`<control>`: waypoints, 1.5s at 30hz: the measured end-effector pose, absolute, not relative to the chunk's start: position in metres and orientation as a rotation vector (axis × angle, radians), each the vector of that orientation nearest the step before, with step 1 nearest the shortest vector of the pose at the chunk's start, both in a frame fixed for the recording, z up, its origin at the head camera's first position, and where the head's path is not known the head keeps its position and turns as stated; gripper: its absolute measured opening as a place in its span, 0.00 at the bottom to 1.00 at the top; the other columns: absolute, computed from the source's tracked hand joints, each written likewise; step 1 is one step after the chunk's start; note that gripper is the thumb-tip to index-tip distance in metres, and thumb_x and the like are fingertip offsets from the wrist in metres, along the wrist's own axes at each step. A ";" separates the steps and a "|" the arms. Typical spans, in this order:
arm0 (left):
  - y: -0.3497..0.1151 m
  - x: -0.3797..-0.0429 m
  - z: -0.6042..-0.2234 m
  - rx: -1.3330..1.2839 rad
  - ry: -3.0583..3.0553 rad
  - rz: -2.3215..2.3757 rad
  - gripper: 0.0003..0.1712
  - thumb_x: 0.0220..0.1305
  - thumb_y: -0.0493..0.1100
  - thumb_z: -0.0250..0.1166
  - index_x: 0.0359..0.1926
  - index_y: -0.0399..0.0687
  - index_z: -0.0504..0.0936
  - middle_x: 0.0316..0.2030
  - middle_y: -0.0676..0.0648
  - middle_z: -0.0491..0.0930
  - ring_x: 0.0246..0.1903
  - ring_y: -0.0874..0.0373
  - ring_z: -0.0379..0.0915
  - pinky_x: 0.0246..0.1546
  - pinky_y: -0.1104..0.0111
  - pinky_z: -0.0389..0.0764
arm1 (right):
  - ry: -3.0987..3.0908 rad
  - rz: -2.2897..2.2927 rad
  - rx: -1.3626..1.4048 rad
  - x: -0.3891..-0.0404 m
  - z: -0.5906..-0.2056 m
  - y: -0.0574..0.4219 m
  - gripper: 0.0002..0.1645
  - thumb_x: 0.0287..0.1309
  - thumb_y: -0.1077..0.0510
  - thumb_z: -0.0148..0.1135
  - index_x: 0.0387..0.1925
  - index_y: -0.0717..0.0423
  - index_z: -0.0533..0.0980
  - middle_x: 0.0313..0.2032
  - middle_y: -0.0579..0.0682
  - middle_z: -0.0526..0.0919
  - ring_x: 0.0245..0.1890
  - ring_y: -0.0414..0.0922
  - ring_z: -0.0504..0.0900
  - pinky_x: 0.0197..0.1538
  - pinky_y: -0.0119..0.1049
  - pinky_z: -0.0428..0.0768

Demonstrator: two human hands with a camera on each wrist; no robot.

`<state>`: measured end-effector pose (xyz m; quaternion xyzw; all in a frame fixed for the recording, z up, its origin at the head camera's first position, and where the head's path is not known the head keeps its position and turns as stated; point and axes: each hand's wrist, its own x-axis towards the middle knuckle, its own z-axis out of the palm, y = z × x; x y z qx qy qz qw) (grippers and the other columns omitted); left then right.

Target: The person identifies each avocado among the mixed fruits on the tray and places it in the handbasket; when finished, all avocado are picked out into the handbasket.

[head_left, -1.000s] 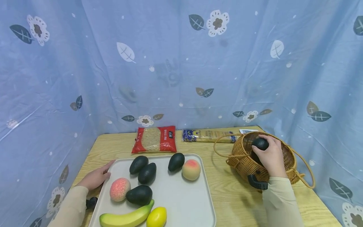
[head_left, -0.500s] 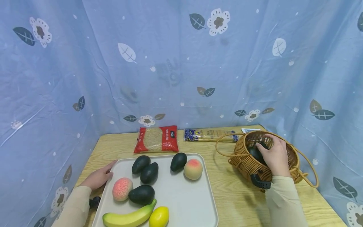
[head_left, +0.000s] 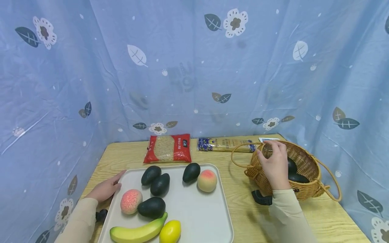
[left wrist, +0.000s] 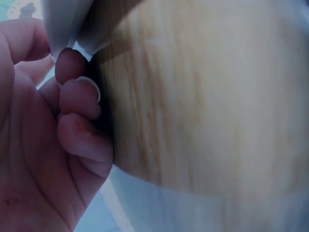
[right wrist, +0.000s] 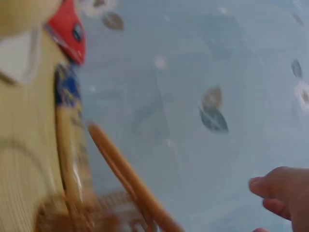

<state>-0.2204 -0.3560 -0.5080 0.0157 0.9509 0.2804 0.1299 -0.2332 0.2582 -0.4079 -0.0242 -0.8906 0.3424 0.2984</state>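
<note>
"What has just changed?"
"The right hand has let go. A second ago it held an avocado; now it hangs over the left rim of the basket, thumb and fingers spread, pinching nothing. I'd judge that fruit set down and the hand free."
"And the left hand?"
"Touching the left edge of the tray, some fingers curled; I can't tell whether it pinches the rim."
"Give me the counts."
"Inside the basket, two avocados show. On the tray, four avocados, two peaches, one banana and one lemon."
"Anything else?"
"Behind the tray on the desk, one red bag and one long packet. One basket, one tray."
</note>
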 end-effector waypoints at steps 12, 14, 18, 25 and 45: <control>-0.358 -0.219 -0.509 0.066 2.775 0.812 0.38 0.81 0.47 0.53 0.84 0.46 0.51 0.73 0.25 0.62 0.67 0.21 0.63 0.62 0.28 0.65 | -2.362 0.869 0.323 -0.254 -0.422 0.167 0.29 0.62 0.61 0.76 0.62 0.63 0.76 0.63 0.69 0.68 0.60 0.66 0.73 0.58 0.62 0.77; -0.357 -0.220 -0.508 0.064 2.774 0.808 0.38 0.82 0.48 0.53 0.84 0.46 0.51 0.73 0.25 0.62 0.68 0.21 0.62 0.62 0.28 0.65 | -2.422 0.901 0.355 -0.257 -0.423 0.154 0.31 0.62 0.59 0.76 0.64 0.62 0.75 0.64 0.68 0.68 0.61 0.65 0.72 0.61 0.61 0.77; -0.358 -0.224 -0.513 0.066 2.777 0.805 0.38 0.82 0.49 0.53 0.84 0.48 0.51 0.73 0.25 0.64 0.68 0.21 0.62 0.62 0.27 0.65 | -2.525 0.931 0.397 -0.262 -0.427 0.134 0.34 0.62 0.57 0.77 0.66 0.60 0.74 0.65 0.66 0.67 0.64 0.64 0.71 0.65 0.61 0.75; -0.360 -0.224 -0.516 0.058 2.771 0.825 0.38 0.81 0.49 0.53 0.84 0.49 0.51 0.72 0.25 0.65 0.67 0.21 0.63 0.63 0.27 0.64 | -2.650 0.897 0.501 -0.262 -0.441 0.104 0.37 0.61 0.51 0.78 0.67 0.57 0.75 0.66 0.65 0.69 0.64 0.65 0.74 0.65 0.60 0.75; -0.357 -0.220 -0.512 0.063 2.775 0.852 0.38 0.81 0.47 0.53 0.84 0.47 0.52 0.72 0.25 0.64 0.68 0.21 0.62 0.63 0.27 0.64 | -2.955 0.329 0.645 -0.257 -0.477 0.058 0.45 0.57 0.30 0.73 0.67 0.52 0.77 0.56 0.63 0.80 0.58 0.61 0.77 0.67 0.59 0.72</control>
